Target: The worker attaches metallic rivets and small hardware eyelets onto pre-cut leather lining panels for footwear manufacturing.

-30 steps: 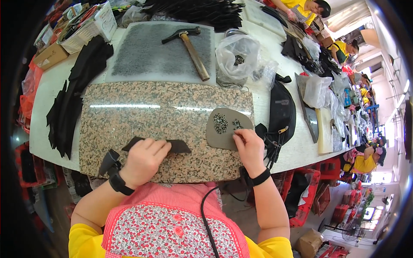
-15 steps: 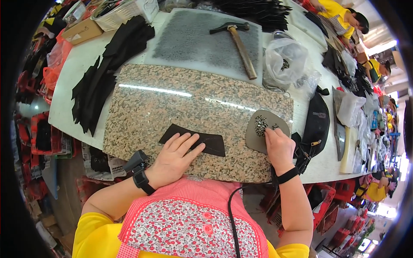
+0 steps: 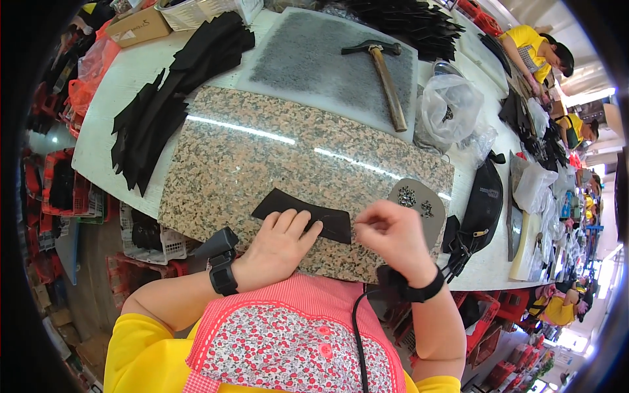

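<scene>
A dark piece of fabric or leather [image 3: 337,224], shaped like a curved strip, lies on the speckled stone slab [image 3: 242,160]. My left hand [image 3: 274,254] rests flat on the strip's left and middle part, fingers stretched out. Just past the strip's right end hovers my right hand [image 3: 398,237], its thumb and index finger pinched. Whatever is in that pinch is too small to make out. Beyond it, a rounded grey-brown pad [image 3: 432,213] carries two little heaps of tiny shiny metal pieces [image 3: 406,196].
A hammer [image 3: 386,85] lies on a translucent mat [image 3: 295,59] behind the slab. Dark cut pieces [image 3: 190,72] are heaped at the left. To the right are a clear plastic bag [image 3: 452,98] and a black zippered bag [image 3: 481,203]. A co-worker [image 3: 534,56] stands far right.
My right hand has left the small metal pieces on the pad and moved left, toward the strip's right end. My left hand stays on the strip. The whole view has shifted slightly.
</scene>
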A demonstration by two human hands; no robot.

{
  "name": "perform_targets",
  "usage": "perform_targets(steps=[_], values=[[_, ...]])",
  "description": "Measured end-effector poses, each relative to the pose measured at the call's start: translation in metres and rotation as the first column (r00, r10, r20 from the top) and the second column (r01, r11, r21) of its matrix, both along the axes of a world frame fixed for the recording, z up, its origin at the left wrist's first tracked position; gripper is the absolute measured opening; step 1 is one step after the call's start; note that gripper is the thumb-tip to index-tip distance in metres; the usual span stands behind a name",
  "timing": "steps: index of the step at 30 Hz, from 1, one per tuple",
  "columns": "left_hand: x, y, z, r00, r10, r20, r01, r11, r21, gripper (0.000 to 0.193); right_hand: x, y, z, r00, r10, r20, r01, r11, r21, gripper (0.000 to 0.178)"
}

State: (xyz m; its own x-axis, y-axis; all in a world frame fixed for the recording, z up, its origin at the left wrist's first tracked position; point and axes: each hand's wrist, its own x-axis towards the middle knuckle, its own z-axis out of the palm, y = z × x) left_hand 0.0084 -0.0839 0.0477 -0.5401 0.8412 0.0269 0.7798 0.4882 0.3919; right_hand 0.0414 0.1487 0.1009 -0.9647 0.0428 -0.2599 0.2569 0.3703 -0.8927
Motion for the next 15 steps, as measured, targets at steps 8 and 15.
perform_targets(steps=[8,15], values=[[0.012,-0.011,-0.015,0.993,-0.009,-0.117,0.011,1.000,0.020,0.050,-0.022,-0.031,-0.038,0.983,0.180,-0.022,-0.170,0.960,0.223,0.012],[0.010,-0.015,-0.014,0.989,-0.017,-0.145,0.023,0.999,0.038,0.047,-0.025,-0.036,-0.046,0.976,0.198,-0.094,-0.163,0.943,0.291,0.011]])
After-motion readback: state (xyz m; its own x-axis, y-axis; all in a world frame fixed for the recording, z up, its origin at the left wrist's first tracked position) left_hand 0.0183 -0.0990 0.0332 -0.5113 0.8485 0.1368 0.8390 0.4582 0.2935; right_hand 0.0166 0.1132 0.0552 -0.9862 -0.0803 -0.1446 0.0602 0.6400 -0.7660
